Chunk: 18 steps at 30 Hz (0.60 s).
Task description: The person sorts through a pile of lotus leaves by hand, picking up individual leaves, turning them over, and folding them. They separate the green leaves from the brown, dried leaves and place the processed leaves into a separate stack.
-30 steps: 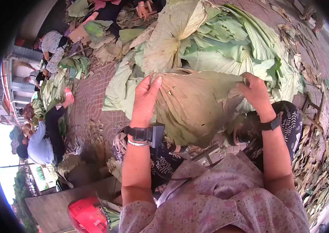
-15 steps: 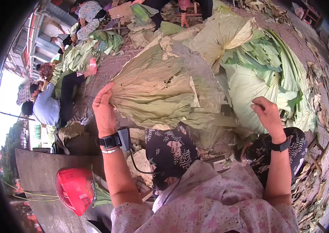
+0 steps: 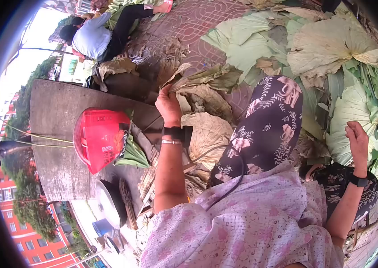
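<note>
My left hand point(image 3: 168, 106) is closed on the edge of a withered lotus leaf point(image 3: 218, 79). The leaf is folded and trails to the right from my fingers, beyond my left knee. More dry, crumpled lotus leaves point(image 3: 204, 134) lie below that hand. My right hand point(image 3: 358, 136) is raised over my right knee with its fingers curled in, and nothing shows in it. Closest to it is a large green lotus leaf point(image 3: 349, 114) on the stacked pile. A paler, yellowish leaf point(image 3: 327, 44) spreads over the top of that pile.
To my left stands a worn board point(image 3: 59, 147) with a red plastic bag point(image 3: 102, 140) on it. Near it are a round pan lid point(image 3: 108, 203) and a blue container point(image 3: 102, 227). A person in a light shirt point(image 3: 93, 38) sits further off on the patterned paving point(image 3: 189, 27).
The view has swung to the left. My left hand has carried the broad leaf leftward and down, and it is now folded together. My right hand stays curled near the pile.
</note>
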### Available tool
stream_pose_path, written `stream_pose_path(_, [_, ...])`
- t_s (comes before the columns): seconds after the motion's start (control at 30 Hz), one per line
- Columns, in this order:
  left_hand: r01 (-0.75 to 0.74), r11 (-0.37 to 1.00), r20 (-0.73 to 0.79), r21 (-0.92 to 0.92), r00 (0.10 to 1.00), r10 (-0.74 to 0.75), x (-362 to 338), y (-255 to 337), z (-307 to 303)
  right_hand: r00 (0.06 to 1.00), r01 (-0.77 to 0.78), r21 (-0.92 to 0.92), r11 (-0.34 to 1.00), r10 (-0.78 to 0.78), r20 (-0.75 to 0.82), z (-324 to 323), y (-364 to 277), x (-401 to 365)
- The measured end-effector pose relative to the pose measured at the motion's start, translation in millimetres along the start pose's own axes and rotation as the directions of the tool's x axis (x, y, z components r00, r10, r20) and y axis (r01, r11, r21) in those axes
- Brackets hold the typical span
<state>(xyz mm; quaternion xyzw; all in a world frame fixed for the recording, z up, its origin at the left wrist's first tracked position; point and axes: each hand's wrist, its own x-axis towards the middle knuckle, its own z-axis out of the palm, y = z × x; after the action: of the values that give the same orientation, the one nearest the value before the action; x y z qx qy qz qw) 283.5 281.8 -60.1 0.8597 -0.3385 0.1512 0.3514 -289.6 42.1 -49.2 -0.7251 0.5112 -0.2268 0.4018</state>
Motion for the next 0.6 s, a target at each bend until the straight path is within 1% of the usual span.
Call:
stream_pose_path(0.1, [0.231,0.94,0.003,-0.25,0.971,-0.238,-12,-28,-3,0.999,-0.021,-0.029,0.999,0.022,0.025,3,0,3])
stream_pose_path(0.13, [0.41,0.76,0.09,-0.505,0.9,-0.427,-19,-31,-4,0.998,-0.04,-0.037,0.999,0.041,0.046,3,2,4])
stream_pose_path(0.2, [0.557,0.531,0.226,-0.639,0.796,-0.562,-30,-39,-10,0.994,-0.07,-0.03,0.997,0.072,0.082,5,4,6])
stream_pose_path(0.23, [0.611,0.395,0.3,-0.686,0.733,-0.611,-37,-43,-14,0.995,-0.056,-0.033,0.998,0.058,0.077,8,5,6])
stream_pose_path(0.27, [0.662,0.3,0.376,-0.687,0.677,-0.633,-47,-45,-17,0.997,-0.039,-0.036,0.999,0.042,0.071,11,5,7])
stream_pose_path(0.3, [0.746,0.179,0.475,-0.641,0.569,-0.672,-55,-42,-22,0.998,-0.022,-0.039,0.999,0.025,0.065,14,5,8])
stream_pose_path(0.37, [0.803,-0.082,0.612,-0.59,0.379,-0.694,-81,-67,-12,0.994,-0.018,-0.063,0.998,0.025,0.104,17,6,9])
stream_pose_path(0.43, [0.816,-0.313,0.74,-0.485,0.192,-0.645,-109,-103,-10,0.99,0.003,-0.094,0.996,0.01,0.139,21,9,11])
stream_pose_path(0.47, [0.823,-0.385,0.803,-0.417,0.135,-0.58,-122,-113,-14,0.987,-0.008,-0.086,0.996,0.022,0.159,23,7,11])
stream_pose_path(0.53, [0.859,-0.353,0.897,-0.37,0.233,-0.375,-147,-135,-20,0.983,-0.022,-0.084,0.996,0.037,0.18,28,3,11])
stream_pose_path(0.6, [0.907,-0.067,0.791,-0.415,0.323,-0.52,-169,-129,-21,0.978,-0.055,-0.093,0.994,0.072,0.194,34,7,15])
